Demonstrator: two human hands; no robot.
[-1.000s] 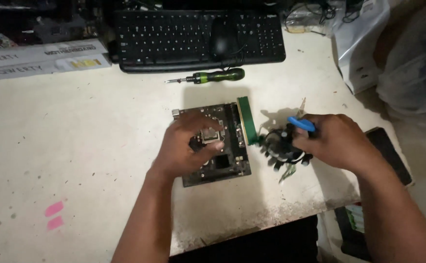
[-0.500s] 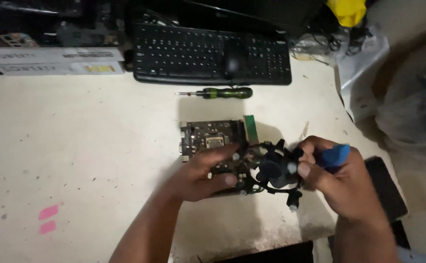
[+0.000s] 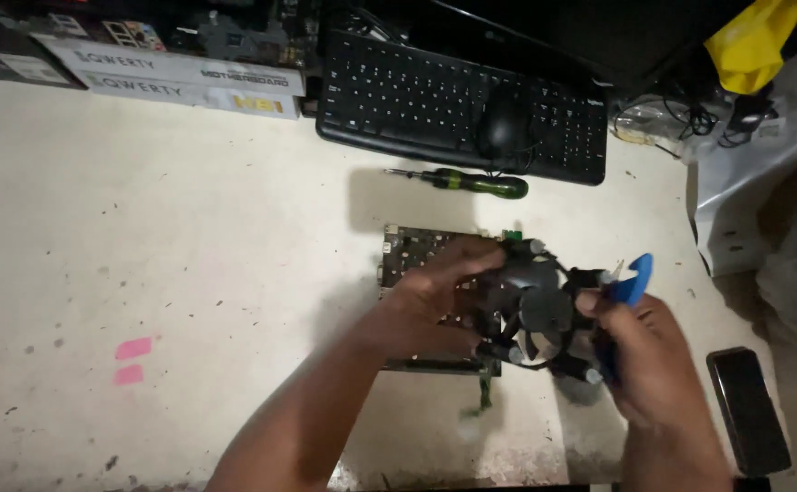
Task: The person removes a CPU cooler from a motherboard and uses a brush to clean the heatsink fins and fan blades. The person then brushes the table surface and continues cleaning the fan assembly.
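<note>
At the centre of the pale worktop [image 3: 189, 237], near its front edge, you hold a black CPU cooler fan [image 3: 537, 310] over a dark motherboard [image 3: 417, 260]. Your left hand [image 3: 430, 305] reaches in from the lower left and lies across the board, its fingers [image 3: 471, 264] curled onto the upper left rim of the fan housing and gripping it. Your right hand [image 3: 658, 360] comes in from the lower right, its fingers closed on the right side of the fan; the same hand also pinches a blue plastic pry tool [image 3: 633, 278], whose tip sticks up above the knuckles. The fan sits tilted, raised between both hands, and covers the right part of the board. Whether its mounting legs touch the board cannot be told, since the picture is blurred there.

Beyond the board, a screwdriver with a green and black handle [image 3: 471, 182] lies flat on the worktop, its shaft pointing left. Behind it, a black keyboard [image 3: 417, 96] stands along the back edge, with a black mouse [image 3: 506, 128] resting on its right half. A long flat white carton [image 3: 171, 77] lies at the back left. A dark smartphone [image 3: 749, 410] lies face up just right of your right hand. Two small pink marks [image 3: 132, 360] show on the worktop, well apart to the left of the board. A yellow bag [image 3: 754, 41] hangs at the upper right.
</note>
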